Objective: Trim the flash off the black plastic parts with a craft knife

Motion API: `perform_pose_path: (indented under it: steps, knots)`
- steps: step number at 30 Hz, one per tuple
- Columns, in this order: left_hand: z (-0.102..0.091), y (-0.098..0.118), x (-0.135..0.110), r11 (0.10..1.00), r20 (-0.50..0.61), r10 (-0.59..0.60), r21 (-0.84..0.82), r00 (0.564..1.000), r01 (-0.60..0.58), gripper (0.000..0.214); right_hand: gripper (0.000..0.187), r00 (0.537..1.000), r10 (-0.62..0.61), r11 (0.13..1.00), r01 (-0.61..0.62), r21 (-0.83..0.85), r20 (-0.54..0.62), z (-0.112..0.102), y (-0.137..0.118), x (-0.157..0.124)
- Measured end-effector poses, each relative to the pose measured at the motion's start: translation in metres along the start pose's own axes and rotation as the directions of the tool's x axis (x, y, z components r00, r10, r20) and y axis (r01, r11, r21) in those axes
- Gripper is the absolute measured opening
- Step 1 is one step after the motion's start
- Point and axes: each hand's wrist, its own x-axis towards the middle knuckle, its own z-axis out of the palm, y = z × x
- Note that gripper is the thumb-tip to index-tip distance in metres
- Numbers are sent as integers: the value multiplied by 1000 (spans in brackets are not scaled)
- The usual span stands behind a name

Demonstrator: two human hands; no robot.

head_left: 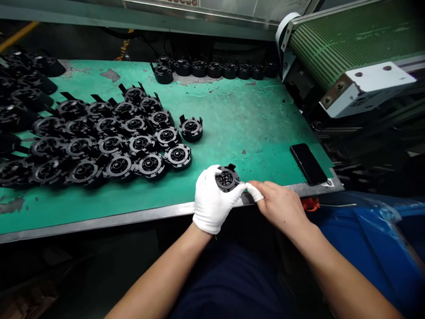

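My left hand, in a white glove, is closed around a round black plastic housing at the table's front edge. The housing's ringed face is turned up, and a tab sticks out at its far side. My right hand is bare except for a white cover on the thumb. Its fingers are pinched together at the housing's right rim, close to my left thumb. A small shiny tip shows between the two hands, but the rest of it is hidden in my right fingers.
Rows of similar black housings fill the left of the green table; one housing stands slightly apart. More housings line the back edge. A phone lies right, below a green conveyor. A blue bin stands front right.
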Motion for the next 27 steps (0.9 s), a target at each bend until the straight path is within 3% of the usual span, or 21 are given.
perform_pose_path:
  steps: [4,7,11,15,21,27]
  knots:
    - [-3,1,2,1000,23,9,6,1000,-9,62,38,1000,-20,990,20,138,-2,0,3,2]
    - [-18,-2,12,998,189,67,-27,980,-63,69,36,995,-92,962,96,255,-31,-4,18,5]
    - [-45,-9,36,990,447,140,-49,884,-132,79,33,970,-245,943,237,231,3,-8,40,18]
    - [-59,-15,55,987,582,158,-87,798,-132,80,34,920,-377,915,353,197,105,-10,48,36]
    - [-60,-18,65,987,665,158,-123,730,-102,84,42,854,-480,875,452,173,199,-13,46,53]
    - [-58,-14,66,991,637,131,-113,760,-77,75,51,909,-394,918,396,9,134,-8,45,57]
